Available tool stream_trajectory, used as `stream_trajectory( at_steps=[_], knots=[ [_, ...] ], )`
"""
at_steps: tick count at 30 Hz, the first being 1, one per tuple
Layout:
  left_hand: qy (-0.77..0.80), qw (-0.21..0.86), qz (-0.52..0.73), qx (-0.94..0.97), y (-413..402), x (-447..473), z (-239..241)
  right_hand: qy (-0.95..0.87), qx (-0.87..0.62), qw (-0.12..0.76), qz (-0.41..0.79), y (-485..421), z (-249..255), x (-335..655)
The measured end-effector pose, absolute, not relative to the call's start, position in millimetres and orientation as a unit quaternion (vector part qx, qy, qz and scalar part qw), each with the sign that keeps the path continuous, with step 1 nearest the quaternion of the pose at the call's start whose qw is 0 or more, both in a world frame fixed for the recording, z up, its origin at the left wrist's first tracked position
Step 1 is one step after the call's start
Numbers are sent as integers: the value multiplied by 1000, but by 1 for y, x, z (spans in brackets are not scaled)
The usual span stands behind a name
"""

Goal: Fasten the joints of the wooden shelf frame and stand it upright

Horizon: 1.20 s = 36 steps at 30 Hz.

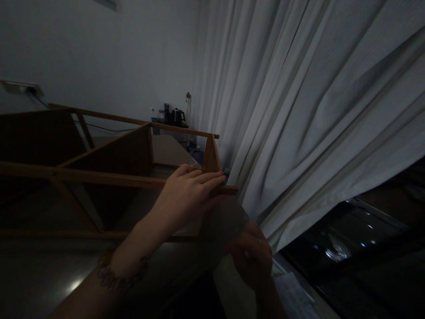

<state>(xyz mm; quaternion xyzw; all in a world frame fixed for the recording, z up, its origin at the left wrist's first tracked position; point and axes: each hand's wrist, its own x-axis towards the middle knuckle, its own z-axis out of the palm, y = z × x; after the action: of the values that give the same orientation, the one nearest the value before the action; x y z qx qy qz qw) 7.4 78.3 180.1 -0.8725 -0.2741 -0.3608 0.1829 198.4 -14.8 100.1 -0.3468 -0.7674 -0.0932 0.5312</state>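
Note:
My left hand [191,195] lies on the near rail of a wooden shelf frame [109,177], close to its right corner, fingers stretched flat along the wood. Lower down, in shadow, my right hand [254,257] is curled with a ring on one finger; it seems to hold a dim, translucent sheet or wrap [226,221] that rises toward the shelf corner. What exactly it grips is too dark to name. A beaded bracelet [116,277] circles my left wrist.
White curtains [299,110] hang at the right, their hem lifted over a dark window [348,239]. A kettle and small appliances [174,116] stand on a far stand by the grey wall. A wall socket with a cable [20,87] sits upper left. Pale paper [295,294] lies bottom right.

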Motion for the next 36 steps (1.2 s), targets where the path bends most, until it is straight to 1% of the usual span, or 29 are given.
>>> stream_trajectory(
  at_steps=[7, 11, 13, 16, 18, 21, 24, 30, 36],
  knots=[
    [-292, 201, -338, -872, 76, 6, 183, -761, -348, 540, -91, -18, 95, 196],
    [-321, 215, -328, -862, 69, -1, 189, -700, -404, 561, -180, -21, 86, 198],
    [-346, 218, -326, -852, 65, -6, 192, -658, -446, 577, -188, -21, 80, 199],
    [-374, 215, -323, -842, 61, -13, 194, -656, -446, 602, -89, -16, 74, 200],
    [-373, 208, -325, -844, 62, -13, 193, -671, -436, 598, -41, -11, 71, 198],
    [-340, 196, -338, -856, 66, -7, 191, -664, -474, 578, -17, -5, 64, 190],
    [-326, 206, -355, -852, 70, 6, 185, -642, -508, 573, 20, -4, 53, 182],
    [-322, 227, -368, -842, 73, 20, 174, -629, -519, 575, 66, -11, 35, 172],
    [-317, 249, -377, -834, 75, 19, 173, -626, -537, 554, 111, -15, 26, 165]
  ],
)
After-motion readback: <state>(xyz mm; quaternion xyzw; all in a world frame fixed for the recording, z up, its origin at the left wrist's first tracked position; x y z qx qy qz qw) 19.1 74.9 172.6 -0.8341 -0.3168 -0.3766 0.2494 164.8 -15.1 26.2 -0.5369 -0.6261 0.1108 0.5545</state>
